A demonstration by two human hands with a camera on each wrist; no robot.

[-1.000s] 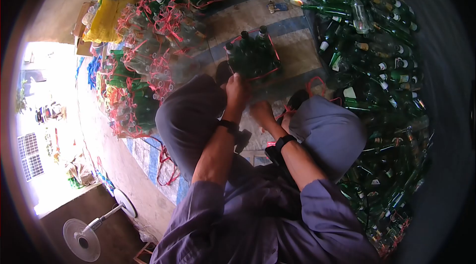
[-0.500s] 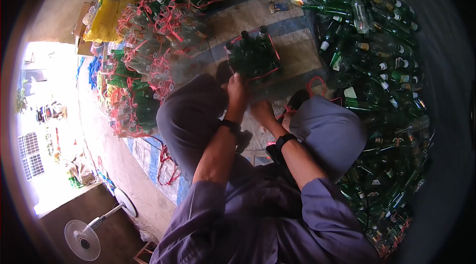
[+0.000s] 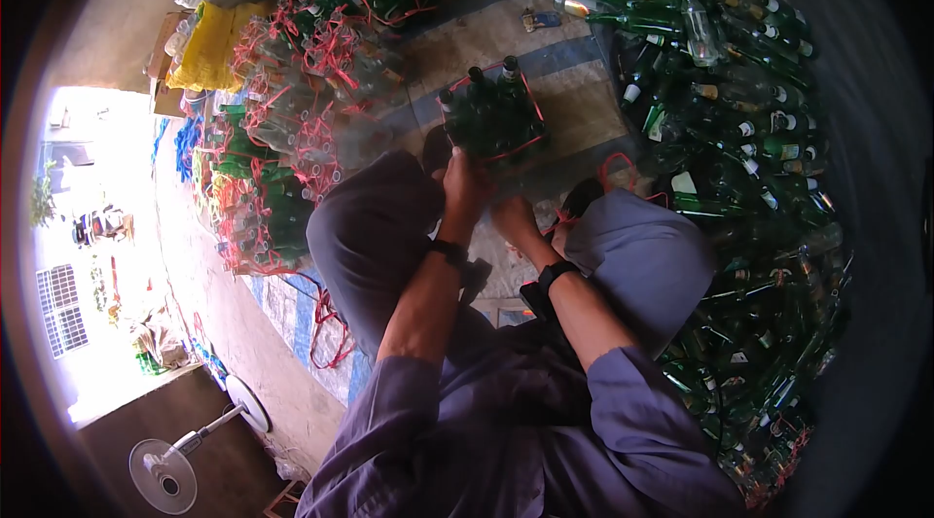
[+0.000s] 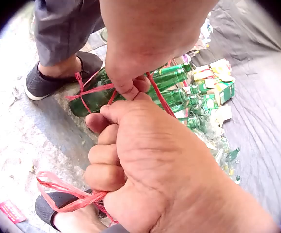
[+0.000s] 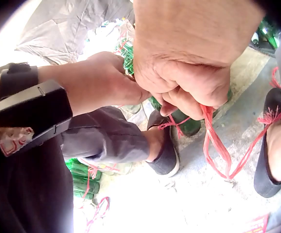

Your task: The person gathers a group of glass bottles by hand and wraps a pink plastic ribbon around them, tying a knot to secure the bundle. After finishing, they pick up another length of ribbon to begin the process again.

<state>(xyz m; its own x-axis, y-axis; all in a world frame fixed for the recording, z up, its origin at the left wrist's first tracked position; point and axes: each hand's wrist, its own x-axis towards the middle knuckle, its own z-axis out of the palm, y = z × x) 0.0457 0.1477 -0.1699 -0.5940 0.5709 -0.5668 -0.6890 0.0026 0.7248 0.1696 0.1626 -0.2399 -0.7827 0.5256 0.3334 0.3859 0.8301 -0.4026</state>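
A bundle of green bottles stands on the floor between the person's feet, with pink plastic string around it. At its near left corner the left hand pinches the string between thumb and fingers. The left wrist view shows this left hand over the bottles, its fingertips meeting those of the right hand. Curled fingers of the right hand grip the string, and a loose pink loop hangs from that fist. The bundle's lower part is partly hidden behind the hands.
Loose green bottles lie in a large heap on the right. Tied bottle bundles crowd the left, near a yellow sack. The person's knees flank the hands. A standing fan is at lower left.
The head view has shifted slightly. Both hands stay close together beside the bundle, with only a slight turn of the left hand.
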